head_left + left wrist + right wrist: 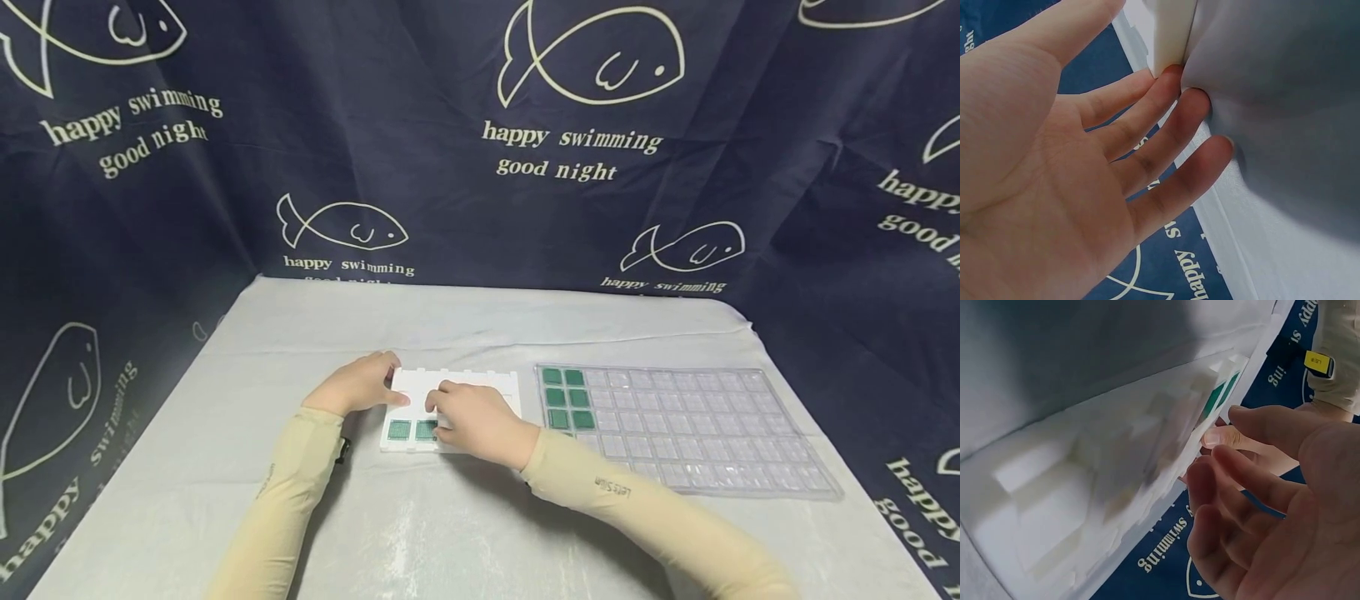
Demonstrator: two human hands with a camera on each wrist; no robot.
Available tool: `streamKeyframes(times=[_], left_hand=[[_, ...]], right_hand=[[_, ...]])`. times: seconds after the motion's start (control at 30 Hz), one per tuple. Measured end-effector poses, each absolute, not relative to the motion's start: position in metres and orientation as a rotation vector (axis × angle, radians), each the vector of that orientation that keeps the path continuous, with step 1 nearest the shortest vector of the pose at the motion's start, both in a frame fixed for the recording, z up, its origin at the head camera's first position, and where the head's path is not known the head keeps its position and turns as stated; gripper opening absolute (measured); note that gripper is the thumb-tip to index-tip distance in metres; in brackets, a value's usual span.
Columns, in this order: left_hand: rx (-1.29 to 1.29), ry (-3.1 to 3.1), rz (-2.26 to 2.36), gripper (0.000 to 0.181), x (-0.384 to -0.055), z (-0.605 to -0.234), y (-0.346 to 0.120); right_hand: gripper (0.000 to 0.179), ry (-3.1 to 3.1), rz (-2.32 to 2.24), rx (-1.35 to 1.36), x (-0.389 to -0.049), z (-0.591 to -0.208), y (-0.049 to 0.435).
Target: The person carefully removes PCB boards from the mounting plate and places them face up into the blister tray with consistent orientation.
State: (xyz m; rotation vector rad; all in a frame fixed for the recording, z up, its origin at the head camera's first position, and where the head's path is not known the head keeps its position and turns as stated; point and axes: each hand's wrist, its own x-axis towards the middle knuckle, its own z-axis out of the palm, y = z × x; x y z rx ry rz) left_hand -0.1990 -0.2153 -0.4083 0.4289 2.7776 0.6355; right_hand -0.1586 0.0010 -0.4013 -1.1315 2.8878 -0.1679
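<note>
A white slotted tray [412, 385] lies on the table in front of the person. Two green square tiles, a left one [399, 430] and a second one [425, 430], sit along its near side. At the tray's left end the left hand [358, 385] holds on, thumb over the top; its fingertips [1196, 103] are against the edge and table. Over the tray's middle is the right hand [480, 421], fingers loosely bent beside the second tile. In the right wrist view a gap shows between its thumb [1254, 419] and forefinger, with nothing held there.
To the right lies a clear compartment tray [675, 372] with several green tiles [554, 397] in its left columns. A pale cloth covers the table [450, 533]. Dark blue fabric [465, 225] with fish prints hangs behind and at both sides.
</note>
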Motion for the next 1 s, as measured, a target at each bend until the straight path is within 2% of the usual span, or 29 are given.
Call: streamKeyframes(times=[1.0], left_hand=[[0.412, 2.774, 0.606, 0.048, -0.202, -0.409, -0.216]], right_hand=[[0.028, 2.914, -0.088, -1.177, -0.154, -0.419, -0.012]])
